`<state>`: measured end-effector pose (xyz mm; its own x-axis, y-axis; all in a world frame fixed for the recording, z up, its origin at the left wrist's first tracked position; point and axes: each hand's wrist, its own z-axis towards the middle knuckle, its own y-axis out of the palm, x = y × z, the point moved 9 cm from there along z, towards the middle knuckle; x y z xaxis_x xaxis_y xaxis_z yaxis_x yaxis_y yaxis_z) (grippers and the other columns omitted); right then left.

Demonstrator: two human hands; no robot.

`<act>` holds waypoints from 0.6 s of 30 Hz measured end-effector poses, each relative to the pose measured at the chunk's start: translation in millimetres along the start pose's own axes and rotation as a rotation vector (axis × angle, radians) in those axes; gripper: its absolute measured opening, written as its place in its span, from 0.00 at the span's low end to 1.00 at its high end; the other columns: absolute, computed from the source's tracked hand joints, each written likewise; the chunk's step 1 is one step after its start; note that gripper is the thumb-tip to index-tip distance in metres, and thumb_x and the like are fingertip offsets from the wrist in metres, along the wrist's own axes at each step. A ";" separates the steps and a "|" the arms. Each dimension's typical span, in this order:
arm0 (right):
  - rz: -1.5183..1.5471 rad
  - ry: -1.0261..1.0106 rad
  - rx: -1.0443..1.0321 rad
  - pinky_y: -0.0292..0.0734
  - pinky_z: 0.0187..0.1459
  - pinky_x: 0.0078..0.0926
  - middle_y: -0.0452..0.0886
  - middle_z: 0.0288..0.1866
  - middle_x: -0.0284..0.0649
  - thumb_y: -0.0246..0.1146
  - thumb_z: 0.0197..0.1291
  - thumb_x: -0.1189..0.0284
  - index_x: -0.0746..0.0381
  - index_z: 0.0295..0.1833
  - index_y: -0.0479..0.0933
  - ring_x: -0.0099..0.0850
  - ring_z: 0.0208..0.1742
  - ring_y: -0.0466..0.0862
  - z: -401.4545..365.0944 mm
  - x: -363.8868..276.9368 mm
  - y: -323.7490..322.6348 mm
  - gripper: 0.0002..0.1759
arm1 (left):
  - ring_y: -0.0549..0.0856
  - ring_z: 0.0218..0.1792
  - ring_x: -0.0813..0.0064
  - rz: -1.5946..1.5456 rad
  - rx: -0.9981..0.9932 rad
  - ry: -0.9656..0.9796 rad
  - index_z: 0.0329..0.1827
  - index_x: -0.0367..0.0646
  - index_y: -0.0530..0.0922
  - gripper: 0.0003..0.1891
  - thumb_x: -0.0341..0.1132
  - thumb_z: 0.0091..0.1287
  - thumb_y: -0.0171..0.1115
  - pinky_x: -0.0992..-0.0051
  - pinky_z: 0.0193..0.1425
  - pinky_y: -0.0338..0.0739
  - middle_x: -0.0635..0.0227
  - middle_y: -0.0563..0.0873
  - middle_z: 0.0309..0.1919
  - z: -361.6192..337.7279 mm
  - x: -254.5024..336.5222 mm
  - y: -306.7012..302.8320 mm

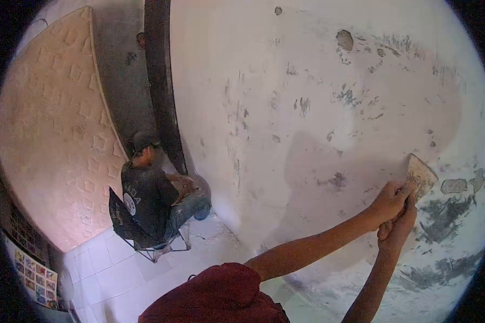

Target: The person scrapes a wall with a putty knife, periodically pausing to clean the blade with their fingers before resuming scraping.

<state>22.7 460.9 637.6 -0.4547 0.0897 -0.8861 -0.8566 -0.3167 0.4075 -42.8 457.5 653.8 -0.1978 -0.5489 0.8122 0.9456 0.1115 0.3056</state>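
Note:
A scraper (421, 176) with a broad, dusty flat blade is held up against the white wall (318, 215) at the right. My left hand (388, 205) is closed around its handle, close to the blade. Pressed in beside it, my right hand (403, 219) is also wrapped round the handle. Fingers hide most of the handle. Around the blade the wall shows grey scraped marks, and a bare patch (454, 186) lies just right of it. A larger dark scuffed area (444, 218) spreads below.
To the left, a person (145, 194) in a dark shirt sits on a low folding chair (125, 223) near the wall. A quilted mattress (54, 129) leans behind them. A dark door frame (161, 81) stands beyond. White tiles (110, 269) cover the floor.

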 end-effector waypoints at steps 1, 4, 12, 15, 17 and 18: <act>0.019 -0.024 0.002 0.51 0.04 0.18 0.62 0.12 0.27 0.43 0.66 0.56 0.59 0.38 0.69 0.15 0.04 0.54 3.9 2.1 -2.8 0.18 | 0.74 0.28 0.80 0.002 0.003 0.002 0.34 0.35 0.76 0.21 0.48 0.67 0.47 0.75 0.32 0.70 0.67 0.77 0.23 0.3 0.2 -1.2; 0.028 -0.055 -0.029 0.51 0.04 0.18 0.63 0.12 0.27 0.43 0.66 0.56 0.59 0.38 0.69 0.15 0.04 0.54 25.0 17.0 -24.2 0.18 | 0.73 0.26 0.80 0.011 0.020 -0.078 0.31 0.35 0.76 0.21 0.48 0.67 0.47 0.75 0.30 0.70 0.67 0.77 0.22 2.3 -15.4 -0.2; 0.090 0.025 -0.038 0.54 0.05 0.16 0.66 0.15 0.27 0.43 0.66 0.57 0.59 0.39 0.71 0.13 0.05 0.57 1.2 11.2 0.4 0.18 | 0.73 0.24 0.79 0.099 0.052 -0.060 0.27 0.36 0.76 0.24 0.50 0.66 0.47 0.74 0.28 0.69 0.67 0.75 0.19 3.5 -13.4 -7.1; 0.087 0.042 -0.030 0.55 0.05 0.15 0.67 0.16 0.26 0.43 0.66 0.57 0.59 0.40 0.71 0.13 0.06 0.58 -2.8 9.4 3.1 0.18 | 0.73 0.25 0.79 0.114 -0.006 -0.113 0.30 0.36 0.76 0.23 0.50 0.67 0.47 0.74 0.28 0.69 0.67 0.76 0.20 2.8 -13.6 -5.5; 0.093 0.038 -0.027 0.55 0.05 0.14 0.68 0.17 0.26 0.43 0.66 0.57 0.59 0.41 0.70 0.13 0.06 0.58 -2.4 9.1 0.4 0.17 | 0.74 0.25 0.79 0.109 -0.007 -0.058 0.31 0.36 0.76 0.23 0.51 0.67 0.47 0.74 0.29 0.70 0.67 0.77 0.21 4.9 -12.2 -4.5; 0.099 0.037 -0.106 0.55 0.05 0.13 0.69 0.18 0.26 0.43 0.66 0.57 0.58 0.42 0.70 0.13 0.07 0.59 0.1 11.0 0.8 0.17 | 0.74 0.26 0.80 0.101 -0.008 -0.006 0.33 0.35 0.76 0.23 0.51 0.67 0.47 0.75 0.29 0.70 0.67 0.77 0.22 5.7 -9.4 -3.7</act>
<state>17.0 461.7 628.2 -0.5245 0.0188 -0.8512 -0.7765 -0.4207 0.4691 -45.9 467.0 647.9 -0.1025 -0.5304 0.8415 0.9630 0.1592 0.2176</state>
